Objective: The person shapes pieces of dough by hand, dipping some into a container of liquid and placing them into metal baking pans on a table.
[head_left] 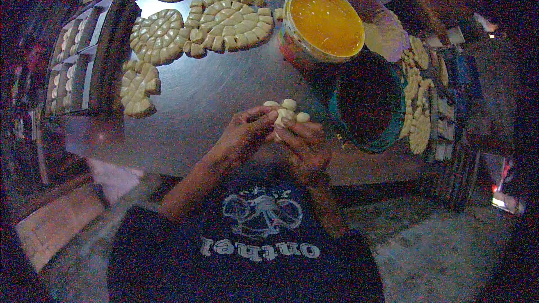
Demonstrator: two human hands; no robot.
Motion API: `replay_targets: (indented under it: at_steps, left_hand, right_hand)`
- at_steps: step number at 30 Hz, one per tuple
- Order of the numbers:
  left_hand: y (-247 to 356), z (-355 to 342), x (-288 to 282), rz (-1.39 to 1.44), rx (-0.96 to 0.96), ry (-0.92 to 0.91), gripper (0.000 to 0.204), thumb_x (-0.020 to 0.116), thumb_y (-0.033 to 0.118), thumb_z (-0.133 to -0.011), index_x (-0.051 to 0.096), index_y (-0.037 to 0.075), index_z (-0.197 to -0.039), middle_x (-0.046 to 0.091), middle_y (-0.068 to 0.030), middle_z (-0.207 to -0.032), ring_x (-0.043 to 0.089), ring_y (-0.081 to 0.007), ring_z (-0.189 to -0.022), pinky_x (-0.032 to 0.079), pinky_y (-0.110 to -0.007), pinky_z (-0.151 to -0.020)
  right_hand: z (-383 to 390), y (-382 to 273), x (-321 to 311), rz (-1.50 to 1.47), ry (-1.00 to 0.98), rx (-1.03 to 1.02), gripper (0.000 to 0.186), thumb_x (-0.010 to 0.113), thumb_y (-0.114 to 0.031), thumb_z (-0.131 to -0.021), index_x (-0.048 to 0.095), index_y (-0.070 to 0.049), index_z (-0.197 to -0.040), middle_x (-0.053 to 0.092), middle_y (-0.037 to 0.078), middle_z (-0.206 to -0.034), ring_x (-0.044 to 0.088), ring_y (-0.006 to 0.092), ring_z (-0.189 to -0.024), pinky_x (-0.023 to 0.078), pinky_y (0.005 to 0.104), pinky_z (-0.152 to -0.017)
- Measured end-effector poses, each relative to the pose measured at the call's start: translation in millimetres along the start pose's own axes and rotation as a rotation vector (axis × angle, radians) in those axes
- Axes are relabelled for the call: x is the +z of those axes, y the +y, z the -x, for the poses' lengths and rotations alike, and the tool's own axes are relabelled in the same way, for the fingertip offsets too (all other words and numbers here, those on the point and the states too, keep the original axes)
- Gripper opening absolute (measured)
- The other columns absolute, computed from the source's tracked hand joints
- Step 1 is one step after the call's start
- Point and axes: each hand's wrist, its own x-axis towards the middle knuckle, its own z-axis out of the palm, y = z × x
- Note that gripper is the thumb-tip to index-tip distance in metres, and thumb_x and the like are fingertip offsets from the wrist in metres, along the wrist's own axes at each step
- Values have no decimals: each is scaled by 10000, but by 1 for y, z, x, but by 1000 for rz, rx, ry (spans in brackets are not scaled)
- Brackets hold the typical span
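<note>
both hands meet at the middle of the frame, forearms rising from the lower edge; the left hand point(242, 132) and right hand point(303, 145) curl their fingers closed around a small clump of dough pieces point(286, 110), held just above the metal table point(213, 95), near the tub of yellow fat point(323, 22)

A shiny metal counter point(224, 90) is covered along its far edge by scored dough rounds point(227, 22); an orange-filled tub point(323, 22) and a dark teal bowl point(368, 104) are set toward its right edge.
</note>
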Motion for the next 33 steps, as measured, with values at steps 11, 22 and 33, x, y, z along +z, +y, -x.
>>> replay_targets:
  at_steps: [11,22,33]
  left_hand:
    - [14,35,24,-906,520,-68,221,647,172,-919,666,-2,-1054,684,-80,-1030,638,-163,-945,509,-310,-838]
    - [-63,2,-16,-861,365,-150,187,709,154,-866,650,21,-983,678,-79,-891,617,-148,-810,514,-327,-738]
    - [-76,-29,2,-453,394,-300,372,651,74,-884,474,63,-1211,594,-51,-1084,589,-163,-1032,459,-316,-940]
  right_hand:
    - [-13,-5,-14,-195,-32,448,250,767,-91,-754,717,-57,-997,686,81,-977,644,226,-932,536,364,-823]
    - [78,35,-6,-365,-301,782,148,741,-93,-798,738,-16,-924,712,98,-923,664,213,-949,517,348,-871]
    - [80,72,-1,-765,-260,973,355,690,-13,-830,626,-4,-1179,661,75,-1107,649,166,-938,522,303,-858]
